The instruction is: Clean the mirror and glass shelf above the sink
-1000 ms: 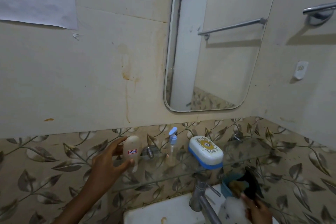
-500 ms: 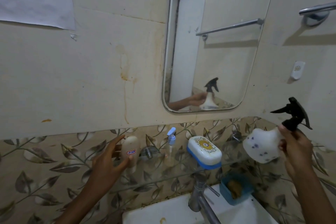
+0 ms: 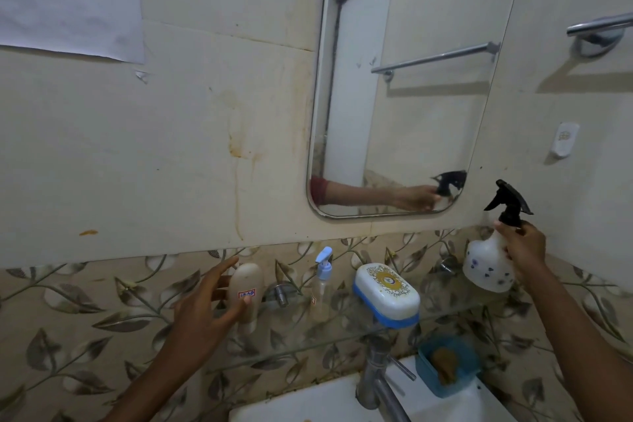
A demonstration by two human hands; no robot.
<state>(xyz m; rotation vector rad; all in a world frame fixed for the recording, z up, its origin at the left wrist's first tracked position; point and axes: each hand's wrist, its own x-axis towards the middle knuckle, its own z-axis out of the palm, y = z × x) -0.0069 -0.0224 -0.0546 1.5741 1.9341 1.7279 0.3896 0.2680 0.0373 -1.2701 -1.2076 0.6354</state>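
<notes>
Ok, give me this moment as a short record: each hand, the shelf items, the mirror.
left hand: holds the beige bottle on the glass shelf
right hand: grips the spray bottle, up beside the mirror's lower right corner
shelf items: beige bottle, pump bottle, soap box
mirror: reflects the spray bottle and the hand on it

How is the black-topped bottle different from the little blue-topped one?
The spray bottle is fat and white with a black trigger; the pump bottle is thin and clear with a blue pump. The right hand holds the spray bottle; the pump bottle stands on the glass shelf. Both have nozzles.
</notes>
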